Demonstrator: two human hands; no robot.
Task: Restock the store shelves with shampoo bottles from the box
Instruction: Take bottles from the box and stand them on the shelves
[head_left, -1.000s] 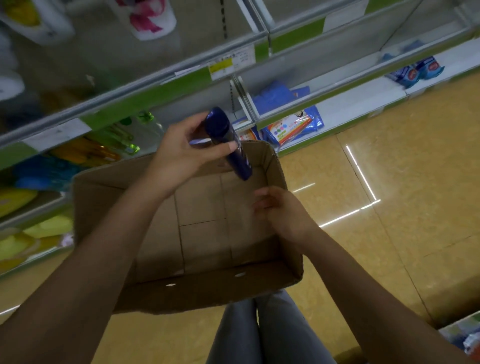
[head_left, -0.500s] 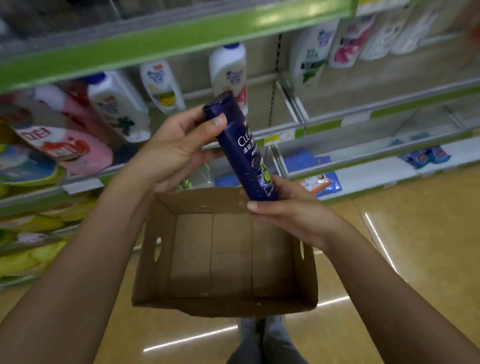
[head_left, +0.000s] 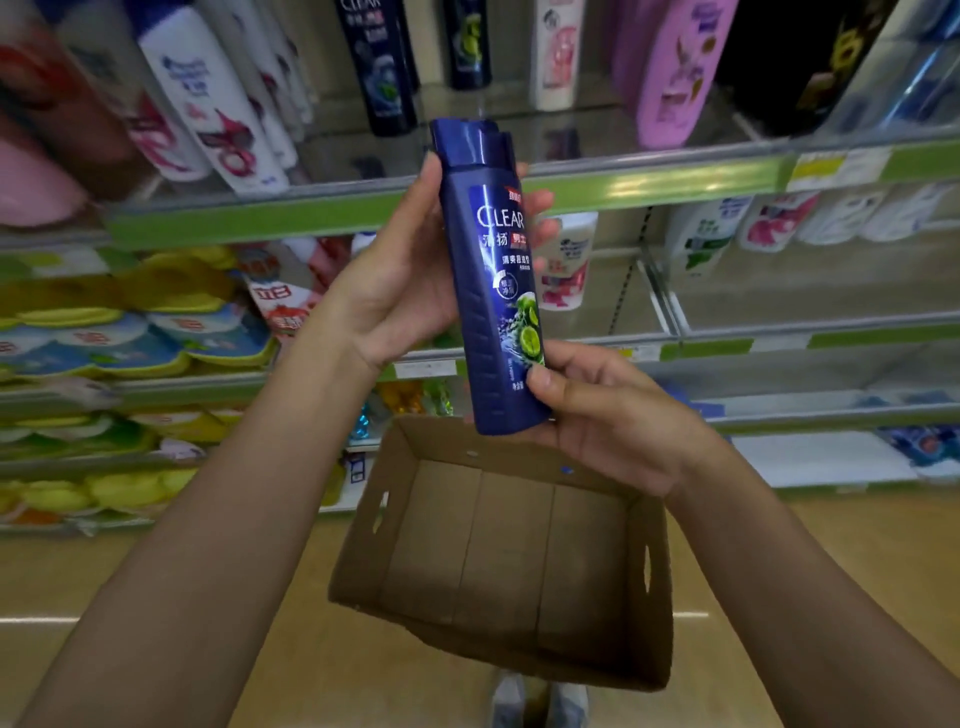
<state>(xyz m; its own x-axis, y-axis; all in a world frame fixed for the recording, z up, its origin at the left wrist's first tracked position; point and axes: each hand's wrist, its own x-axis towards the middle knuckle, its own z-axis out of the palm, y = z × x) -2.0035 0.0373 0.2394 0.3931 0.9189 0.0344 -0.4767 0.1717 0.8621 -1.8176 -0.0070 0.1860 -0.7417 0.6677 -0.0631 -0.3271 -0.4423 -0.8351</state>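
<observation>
Gripping a shampoo bottle (head_left: 493, 291), left hand (head_left: 400, 275) and right hand (head_left: 613, 415) face stocked shelves (head_left: 649, 182).

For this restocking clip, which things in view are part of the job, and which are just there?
Part of the job:
- blue Clear shampoo bottle, upright, label toward the camera
- left hand, grip around its upper half
- right hand, grip at its base
- cardboard box, nothing visible inside
- upper shelf with dark Clear bottles

Just there:
- pink bottle
- yellow packs
- floor

bottle (head_left: 493, 291) raised, now upright | view tilted up to shelves (head_left: 649, 182)
</observation>
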